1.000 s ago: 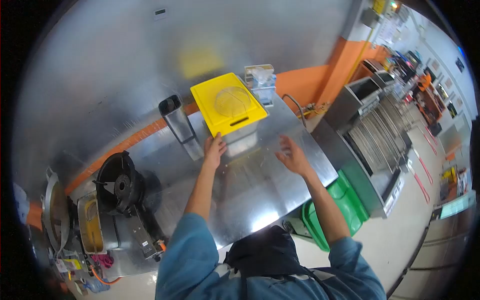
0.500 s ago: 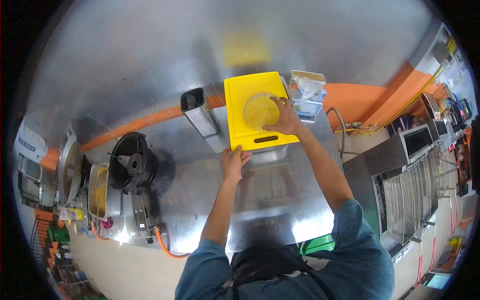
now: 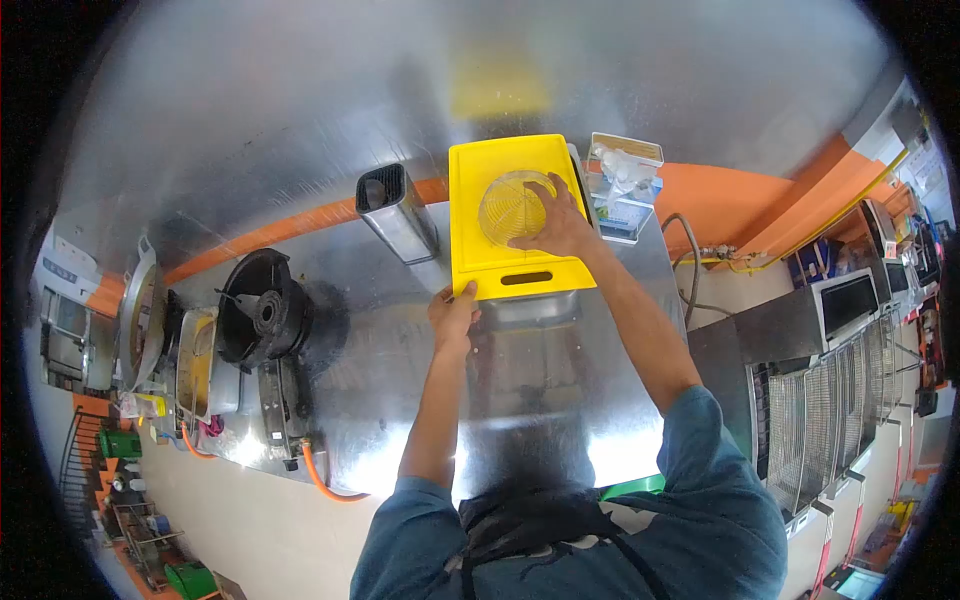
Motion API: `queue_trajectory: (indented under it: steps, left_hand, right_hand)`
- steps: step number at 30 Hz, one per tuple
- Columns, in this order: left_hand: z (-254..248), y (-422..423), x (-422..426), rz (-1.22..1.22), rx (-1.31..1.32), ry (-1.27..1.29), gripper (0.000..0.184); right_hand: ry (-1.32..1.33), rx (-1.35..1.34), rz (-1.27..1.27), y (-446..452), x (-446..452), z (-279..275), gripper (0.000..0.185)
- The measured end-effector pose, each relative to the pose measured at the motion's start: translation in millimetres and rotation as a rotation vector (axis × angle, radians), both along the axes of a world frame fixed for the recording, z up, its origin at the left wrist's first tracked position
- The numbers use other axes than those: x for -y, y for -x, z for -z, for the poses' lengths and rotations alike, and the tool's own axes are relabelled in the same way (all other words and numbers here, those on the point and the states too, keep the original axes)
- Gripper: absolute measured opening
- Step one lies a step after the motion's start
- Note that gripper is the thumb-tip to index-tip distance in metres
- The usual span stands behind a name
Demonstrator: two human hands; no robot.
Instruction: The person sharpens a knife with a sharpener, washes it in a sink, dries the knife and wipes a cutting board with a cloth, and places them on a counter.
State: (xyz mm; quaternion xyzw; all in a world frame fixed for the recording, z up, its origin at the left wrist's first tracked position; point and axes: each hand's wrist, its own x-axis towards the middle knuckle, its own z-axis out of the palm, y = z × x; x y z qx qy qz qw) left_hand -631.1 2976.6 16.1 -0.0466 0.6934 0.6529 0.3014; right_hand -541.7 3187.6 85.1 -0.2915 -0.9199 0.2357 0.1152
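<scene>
A yellow cutting board (image 3: 480,160) stands or lies on the steel counter by the back wall. Its left front corner is pinched by my left hand (image 3: 454,314), with the thumb on top. Upon the board is a round see-through dish-like piece (image 3: 500,212) with lines fanning out from its centre; its exact kind I cannot make out. My right hand (image 3: 562,222) spans the right side of this piece, thumb at the lower rim and fingers at the upper rim. The palm covers part of its edge.
Left of the board is a steel knife block (image 3: 400,220). A black burner ring (image 3: 262,310) and an oblong metal pan (image 3: 197,365) are farther left. A white rack (image 3: 622,185) with plastic bags stands at right. An orange hose (image 3: 325,480) hangs off the front edge.
The view has shifted slightly. The round piece sits a little farther up and left on the board, with my right hand moving along with it. My left hand stays at the board's corner.
</scene>
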Motion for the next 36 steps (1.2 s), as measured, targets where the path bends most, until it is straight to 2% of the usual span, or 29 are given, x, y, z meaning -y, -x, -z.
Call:
queue_trajectory:
  steps: [3, 6, 9, 12, 13, 15, 18, 22, 25, 28, 31, 33, 36]
  left_hand:
    - [-17, 1, 13, 0.105, 0.153, -0.057, 0.037]
    - [2, -8, 28, 0.13, 0.228, -0.124, 0.028]
    - [12, -24, 44, 0.124, 0.324, -0.505, 0.026]
    - [-20, -34, 57, 0.201, 0.351, -0.667, 0.032]
    - [-22, -33, 60, 0.212, 0.343, -0.63, 0.036]
    - [-23, -32, 65, 0.235, 0.329, -0.555, 0.044]
    - [3, -36, 77, 0.316, 0.356, -0.682, 0.059]
    - [7, -52, 100, 0.283, 0.357, -0.79, 0.059]
    - [4, -66, 135, 0.287, 0.321, -0.802, 0.061]
    - [1, -87, 186, 0.237, 0.307, -0.797, 0.065]
    - [-14, -116, 244, 0.132, 0.313, -0.714, 0.07]
    - [-31, -131, 279, 0.109, 0.304, -0.675, 0.075]
    - [-57, -150, 315, 0.006, 0.266, -0.6, 0.077]
  right_hand:
    - [-0.014, -0.052, -0.011, -7, -2, 2, 0.105]
    - [0.061, -0.163, -0.011, -17, -6, 4, 0.103]
    - [0.103, -0.4, -0.085, -33, -12, -3, 0.1]
    - [0.18, -0.397, -0.005, -57, -18, -16, 0.099]
    - [0.188, -0.399, 0.03, -65, -18, -20, 0.1]
    - [0.202, -0.402, 0.101, -86, -15, -23, 0.101]
    - [0.24, -0.505, 0.101, -117, -8, -14, 0.101]
    - [0.321, -0.716, 0.127, -169, 9, 6, 0.098]
    - [0.367, -0.767, 0.225, -212, 16, 23, 0.097]
    - [0.389, -0.679, 0.346, -255, 42, 54, 0.102]
    - [0.149, -0.363, 0.329, -284, 91, 92, 0.106]
    - [0.043, -0.234, 0.114, -280, 129, 112, 0.107]
    - [0.247, -0.056, -0.101, -226, 178, 104, 0.106]
